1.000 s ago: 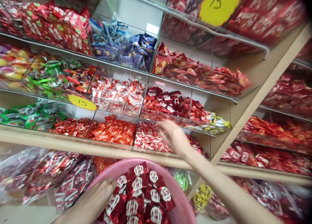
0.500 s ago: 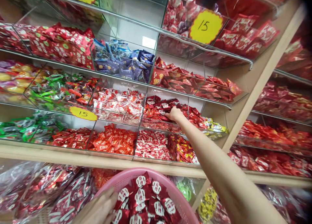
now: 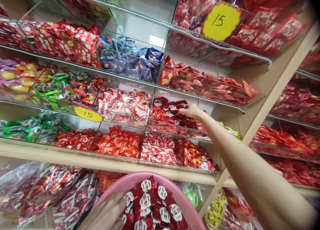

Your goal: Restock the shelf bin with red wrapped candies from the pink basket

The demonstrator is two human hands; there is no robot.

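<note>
My right hand (image 3: 191, 112) reaches into a shelf compartment of dark red wrapped candies (image 3: 160, 111). Its fingers are pinched together at the packets; whether one is between them I cannot make out. Low in the view is a round pink plastic basket (image 3: 151, 175), with several dark red candy packets (image 3: 163, 215) bearing white print in it. Over the basket's left rim lies my left hand (image 3: 110, 210), its fingers bent inward beside the packets and slightly blurred. The thumb of that hand is hidden.
Clear dividers split the shelves into candy compartments, with white-and-red candies (image 3: 126, 101) left of my right hand. A metal-edged shelf (image 3: 200, 96) passes just above it. A wooden upright (image 3: 270, 93) stands at the right. Bagged candies (image 3: 47, 193) lie at the lower left.
My right hand has shifted slightly right within the dark red candies, and its fingers are drawn closer together. The view has moved a little. My left hand stays at the basket's rim.
</note>
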